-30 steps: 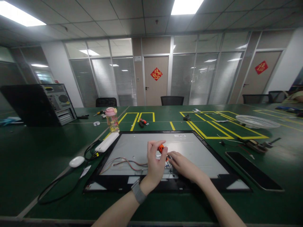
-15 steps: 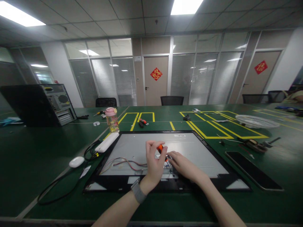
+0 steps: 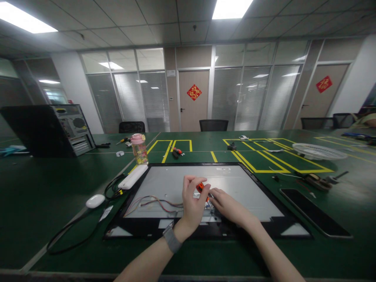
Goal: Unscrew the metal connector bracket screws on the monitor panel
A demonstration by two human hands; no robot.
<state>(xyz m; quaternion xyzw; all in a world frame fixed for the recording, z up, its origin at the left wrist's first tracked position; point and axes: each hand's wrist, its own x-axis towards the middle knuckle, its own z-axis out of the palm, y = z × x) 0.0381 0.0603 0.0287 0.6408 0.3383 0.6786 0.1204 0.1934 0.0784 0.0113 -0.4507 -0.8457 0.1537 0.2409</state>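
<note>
A display panel [image 3: 255, 192] with a grey back and black frame lies flat before me. My left hand [image 3: 194, 199], a grey watch on its wrist, is closed around the orange-and-black handle of a screwdriver [image 3: 200, 187], tilted over the panel's lower middle. Close against it, my right hand [image 3: 225, 201] has its fingers bent together near the tool's lower end; what they grip is hidden. A small circuit board [image 3: 209, 206] shows partly below the fingers. Thin coloured wires [image 3: 158, 199] run left from it across the panel.
Left of the panel are a white power strip [image 3: 133, 177], a pink-lidded bottle [image 3: 140, 149] and a white oval object [image 3: 94, 201] on a black cable. A phone [image 3: 314, 211] lies right. Farther off stand a computer case [image 3: 44, 129] and a white round frame [image 3: 319, 150].
The screwdriver handle has turned slightly in my left fingers, and that hand has shifted a little right. My right hand stays nearly still.
</note>
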